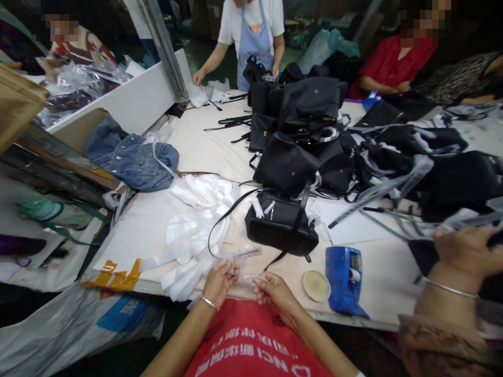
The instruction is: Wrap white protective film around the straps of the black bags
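**Inspector:** Start at the left. What lies on the bench (pixel 149 225)?

**Assistant:** A blue denim garment (pixel 131 157) at the far left, then a heap of white wrapping strips (pixel 192 220) spilling toward the near edge.

**Inspector:** The hands?

**Assistant:** The left hand (pixel 218 280) pinches one end of a thin clear strip (pixel 245 276) between thumb and fingertips; the right hand (pixel 275 293) pinches the other end. Neither is spread. The strip lies between them, just over the near bench edge, touching the black strap (pixel 220 220) that loops back to the black handbag (pixel 281 222).

**Inspector:** Step in hand?

**Assistant:** By my judgement, wrapping the strap. The next move calls for keeping the strip taut and square to the strap.

**Inspector:** Further right?

**Assistant:** A round tin (pixel 316 286), a blue tape dispenser (pixel 346 277), then a co-worker's hand (pixel 466 251) by the far pile of black bags (pixel 310 104).
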`<state>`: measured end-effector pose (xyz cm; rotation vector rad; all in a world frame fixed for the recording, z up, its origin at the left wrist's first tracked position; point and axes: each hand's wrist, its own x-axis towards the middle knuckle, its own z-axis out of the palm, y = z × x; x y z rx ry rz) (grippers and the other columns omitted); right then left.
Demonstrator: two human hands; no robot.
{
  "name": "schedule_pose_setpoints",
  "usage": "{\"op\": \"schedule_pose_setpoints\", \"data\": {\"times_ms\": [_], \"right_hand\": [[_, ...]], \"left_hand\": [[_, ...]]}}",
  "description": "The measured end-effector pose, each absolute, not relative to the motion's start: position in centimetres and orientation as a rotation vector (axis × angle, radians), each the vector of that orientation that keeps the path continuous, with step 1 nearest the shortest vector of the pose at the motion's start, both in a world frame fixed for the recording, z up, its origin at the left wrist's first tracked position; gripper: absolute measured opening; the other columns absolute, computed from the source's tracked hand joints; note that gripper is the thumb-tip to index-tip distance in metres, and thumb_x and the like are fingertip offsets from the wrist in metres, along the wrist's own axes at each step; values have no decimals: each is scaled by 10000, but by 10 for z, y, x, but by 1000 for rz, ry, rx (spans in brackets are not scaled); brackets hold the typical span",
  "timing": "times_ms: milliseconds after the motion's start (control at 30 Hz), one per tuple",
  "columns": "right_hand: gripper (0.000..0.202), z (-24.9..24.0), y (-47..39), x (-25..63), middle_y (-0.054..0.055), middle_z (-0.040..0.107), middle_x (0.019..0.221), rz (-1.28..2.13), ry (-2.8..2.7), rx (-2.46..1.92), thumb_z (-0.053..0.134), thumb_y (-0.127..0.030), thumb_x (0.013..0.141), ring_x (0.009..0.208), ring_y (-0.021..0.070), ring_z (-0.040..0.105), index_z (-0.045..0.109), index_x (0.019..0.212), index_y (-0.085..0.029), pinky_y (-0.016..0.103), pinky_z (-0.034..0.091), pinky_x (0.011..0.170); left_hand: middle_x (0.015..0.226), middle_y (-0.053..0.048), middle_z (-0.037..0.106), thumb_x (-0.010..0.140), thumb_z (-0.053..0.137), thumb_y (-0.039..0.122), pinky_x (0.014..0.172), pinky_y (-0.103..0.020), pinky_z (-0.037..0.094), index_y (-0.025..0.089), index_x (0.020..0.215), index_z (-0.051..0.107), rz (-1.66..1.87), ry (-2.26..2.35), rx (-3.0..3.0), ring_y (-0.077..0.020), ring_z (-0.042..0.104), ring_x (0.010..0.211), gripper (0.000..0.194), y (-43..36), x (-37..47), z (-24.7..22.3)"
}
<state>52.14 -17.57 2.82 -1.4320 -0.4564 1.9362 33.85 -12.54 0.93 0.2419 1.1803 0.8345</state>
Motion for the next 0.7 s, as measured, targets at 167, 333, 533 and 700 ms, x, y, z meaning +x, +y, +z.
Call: {"op": "schedule_pose_setpoints", "data": {"times_ms": [167,333,533,700], "right_hand": [[431,16,-186,522,-6,609,558,1903,-458,-1568,708,-544,635,413,80,500,507,723,-172,177,360,395],[450,21,-182,515,-6,605,515,1966,-594,-1527,638,-595,682,373,78,479,515,698,-162,181,350,381],[531,29,-173,523,-10,586,516,1921,-631,-1565,536,-688,714,376,89,474,515,760,-160,198,344,394],[573,40,-176,536,55,630,904,1777,-735,-1456,611,-555,749,620,117,578,456,1160,-187,237,455,543]], "left_hand": [[1174,-151,569,816,551,281,905,-415,475,158,1162,460,812,1676,981,-240,584,1055,378,-146,324,24],[1368,-123,465,837,510,246,1120,-432,249,187,1323,401,505,1165,1909,-255,374,1305,502,-151,336,51],[973,-71,676,854,479,286,841,-331,429,216,1064,549,235,1190,1792,-234,610,943,232,-144,353,39],[643,-3,664,859,452,309,599,-256,387,209,824,547,294,1108,1434,-157,575,579,143,-137,350,35]]}}
